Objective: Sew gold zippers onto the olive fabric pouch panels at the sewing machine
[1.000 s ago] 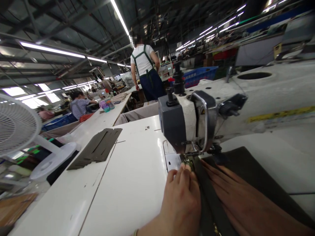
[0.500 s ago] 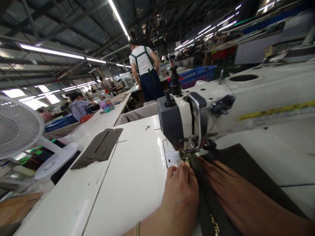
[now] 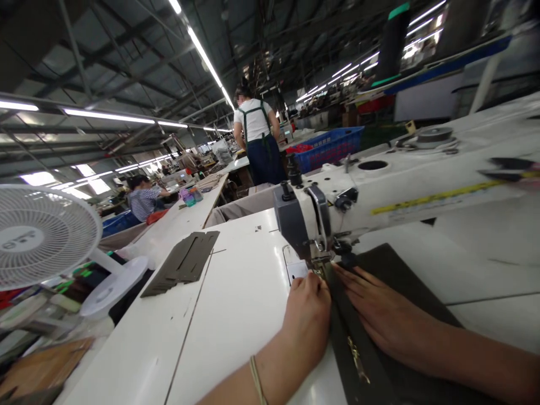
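A dark olive fabric piece (image 3: 422,298) lies under the head of a white sewing machine (image 3: 295,219), with a zipper (image 3: 355,357) running along it and gold metal parts showing near the bottom. My left hand (image 3: 307,312) is closed, its fingertips pinching the fabric's left edge just in front of the presser foot. Flat on the fabric, right of the zipper, rests my right hand (image 3: 379,312), fingers stretched toward the needle area. The needle itself is too small to make out.
Grey-brown cut pieces (image 3: 183,264) are stacked on the white table (image 3: 228,315). A white fan (image 3: 42,236) stands at the left. Beyond the machine are a blue crate (image 3: 333,149) and a person standing (image 3: 259,135); another person sits further left.
The camera view has shifted, with the fan, stack and standing person now further right. The gold zipper parts appear slightly higher and further left. Both hands keep their places by the presser foot.
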Demonstrator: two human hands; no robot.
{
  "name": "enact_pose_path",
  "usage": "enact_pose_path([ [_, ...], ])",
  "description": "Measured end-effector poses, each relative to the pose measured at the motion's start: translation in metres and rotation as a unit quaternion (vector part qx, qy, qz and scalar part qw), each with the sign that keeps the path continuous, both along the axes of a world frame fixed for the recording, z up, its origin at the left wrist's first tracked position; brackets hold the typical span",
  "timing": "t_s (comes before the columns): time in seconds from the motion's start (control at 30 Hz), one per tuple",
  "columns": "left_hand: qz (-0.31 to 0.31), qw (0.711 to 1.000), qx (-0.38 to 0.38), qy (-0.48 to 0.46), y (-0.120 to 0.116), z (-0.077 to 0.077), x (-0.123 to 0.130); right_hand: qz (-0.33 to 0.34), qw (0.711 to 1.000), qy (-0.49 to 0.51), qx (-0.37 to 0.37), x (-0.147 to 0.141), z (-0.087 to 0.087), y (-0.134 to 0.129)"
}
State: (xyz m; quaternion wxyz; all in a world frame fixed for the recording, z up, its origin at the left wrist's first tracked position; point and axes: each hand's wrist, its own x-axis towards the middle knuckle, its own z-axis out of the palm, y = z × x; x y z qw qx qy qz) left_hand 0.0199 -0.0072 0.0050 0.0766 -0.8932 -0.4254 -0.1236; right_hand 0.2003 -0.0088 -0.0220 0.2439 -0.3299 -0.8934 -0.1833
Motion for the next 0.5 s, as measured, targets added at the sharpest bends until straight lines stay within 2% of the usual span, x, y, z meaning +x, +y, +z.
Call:
enact_pose_path([
  [0.1,0.004,1.0,-0.016,-0.024,0.003,0.002,-0.001,0.005,1.0,-0.003,-0.03,0.003,0.012,-0.003],
  [0.2,0.014,0.997,-0.042,-0.065,0.004,0.002,-0.004,0.026,0.997,0.023,-0.067,0.003,0.017,-0.021],
  [0.27,0.017,0.995,-0.059,-0.083,0.003,0.003,-0.006,0.056,0.994,0.082,-0.038,-0.002,0.012,-0.038],
  [0.33,0.004,0.993,-0.069,-0.095,0.002,0.005,-0.01,0.073,0.988,0.13,0.032,-0.009,0.001,-0.053],
  [0.5,-0.05,0.99,-0.05,-0.119,-0.007,0.006,-0.021,0.037,0.994,0.04,0.091,-0.024,-0.02,-0.075],
])
